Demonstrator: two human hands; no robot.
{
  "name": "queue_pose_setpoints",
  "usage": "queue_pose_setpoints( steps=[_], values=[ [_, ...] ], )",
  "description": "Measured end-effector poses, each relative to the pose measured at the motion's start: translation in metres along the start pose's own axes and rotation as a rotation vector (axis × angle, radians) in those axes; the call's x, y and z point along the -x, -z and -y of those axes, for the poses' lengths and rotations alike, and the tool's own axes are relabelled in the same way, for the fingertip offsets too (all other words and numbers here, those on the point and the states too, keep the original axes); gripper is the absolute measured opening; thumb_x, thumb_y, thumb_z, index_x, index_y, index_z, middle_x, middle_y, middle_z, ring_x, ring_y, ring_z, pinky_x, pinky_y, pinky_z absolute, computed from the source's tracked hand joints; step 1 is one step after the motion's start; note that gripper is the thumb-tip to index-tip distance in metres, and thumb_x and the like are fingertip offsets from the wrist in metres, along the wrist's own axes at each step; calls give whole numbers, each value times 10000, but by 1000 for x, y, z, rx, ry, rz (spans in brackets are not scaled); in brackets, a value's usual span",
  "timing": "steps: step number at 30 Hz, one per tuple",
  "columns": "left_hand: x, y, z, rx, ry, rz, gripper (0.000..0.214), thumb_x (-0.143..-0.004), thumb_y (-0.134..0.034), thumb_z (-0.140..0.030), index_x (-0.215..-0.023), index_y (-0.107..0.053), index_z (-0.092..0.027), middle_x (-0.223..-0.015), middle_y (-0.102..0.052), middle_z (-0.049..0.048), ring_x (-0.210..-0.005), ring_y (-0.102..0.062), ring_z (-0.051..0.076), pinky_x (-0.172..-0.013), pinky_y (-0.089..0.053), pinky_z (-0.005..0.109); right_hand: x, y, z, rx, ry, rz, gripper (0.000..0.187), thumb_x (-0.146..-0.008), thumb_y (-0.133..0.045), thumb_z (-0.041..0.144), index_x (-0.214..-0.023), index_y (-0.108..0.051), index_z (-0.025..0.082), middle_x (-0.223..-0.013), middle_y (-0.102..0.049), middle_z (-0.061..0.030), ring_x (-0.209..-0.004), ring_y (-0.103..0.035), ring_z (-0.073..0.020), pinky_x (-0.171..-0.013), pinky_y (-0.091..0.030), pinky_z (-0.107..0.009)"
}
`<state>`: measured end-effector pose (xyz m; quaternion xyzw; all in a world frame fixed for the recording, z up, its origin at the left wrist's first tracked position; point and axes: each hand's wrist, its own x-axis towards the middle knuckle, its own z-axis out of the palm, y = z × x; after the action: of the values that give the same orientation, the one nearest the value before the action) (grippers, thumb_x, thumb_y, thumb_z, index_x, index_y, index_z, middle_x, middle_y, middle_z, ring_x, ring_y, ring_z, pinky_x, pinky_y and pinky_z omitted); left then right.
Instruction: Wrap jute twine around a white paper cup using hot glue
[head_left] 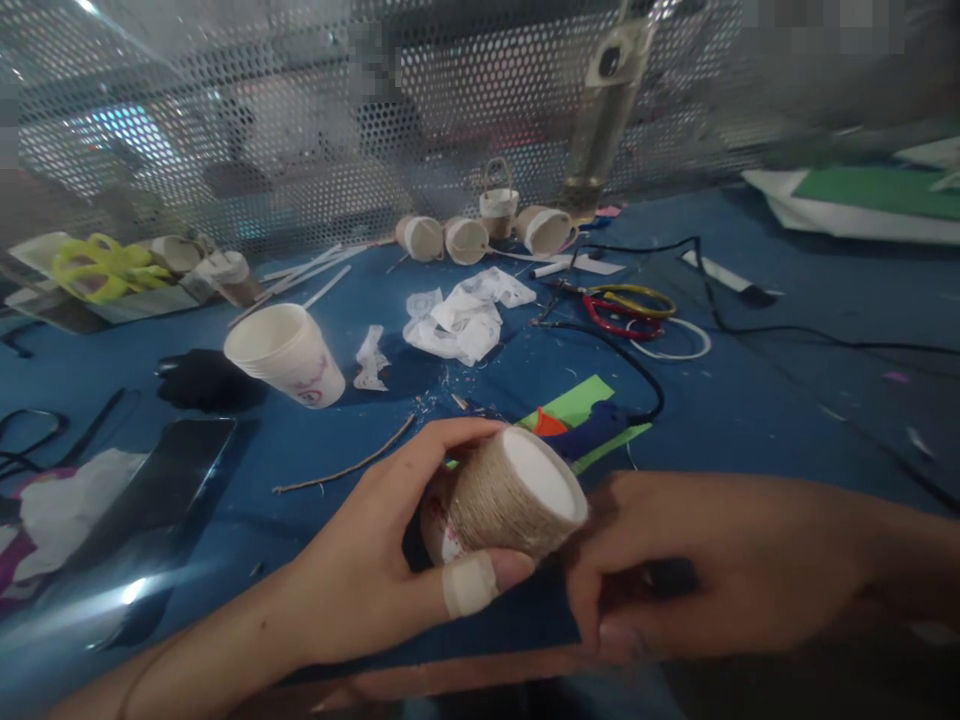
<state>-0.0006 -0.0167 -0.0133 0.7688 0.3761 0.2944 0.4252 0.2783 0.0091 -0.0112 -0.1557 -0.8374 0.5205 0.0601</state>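
My left hand (375, 560) grips a paper cup wrapped in jute twine (510, 500), held on its side with its white bottom facing up and to the right. A plaster is on my left thumb, which presses the cup from below. My right hand (690, 570) is right beside the cup's lower edge, fingers curled and pinched together; what they hold is hidden. Just behind the cup lies a blue glue gun (592, 430) on a green paper sheet (577, 405).
On the blue table (750, 410): a tipped plain paper cup (289, 355), crumpled white paper (457, 320), scissors (626, 310), several twine-wrapped cups (465, 238) by the perforated metal screen, a black phone (165, 480), yellow scissors (101, 265), black cables, green-and-white sheets at far right.
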Motion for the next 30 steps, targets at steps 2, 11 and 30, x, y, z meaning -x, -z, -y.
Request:
queue_pose_setpoints(
  steps=[2,11,30],
  values=[
    [0,0,0,44,23,-30,586,-918,-847,-302,-1426,-589,-440,-1374,-726,-55,-1261,-688,215,-1009,-556,259,0,3,0,-22,11,8,224,-1034,-632,268,-1017,-808,130,-803,-784,-75,-675,-668,-123,-629,-499,-188],
    [0,-3,-5,306,149,-153,432,-951,-835,-364,-1337,-653,-429,-1320,-749,-81,-1207,-704,164,-996,-557,208,2,4,-2,-317,50,-110,314,-1123,-553,352,-1067,-757,119,-704,-614,9,-634,-586,-85,-625,-470,-188],
    [-7,-8,1,500,246,-318,507,-876,-903,-404,-1315,-668,-312,-1330,-768,23,-1188,-732,228,-918,-614,247,-4,2,-2,-92,-95,-427,309,-1032,-669,475,-1011,-770,183,-864,-776,-35,-727,-655,-132,-631,-447,-240]
  ],
)
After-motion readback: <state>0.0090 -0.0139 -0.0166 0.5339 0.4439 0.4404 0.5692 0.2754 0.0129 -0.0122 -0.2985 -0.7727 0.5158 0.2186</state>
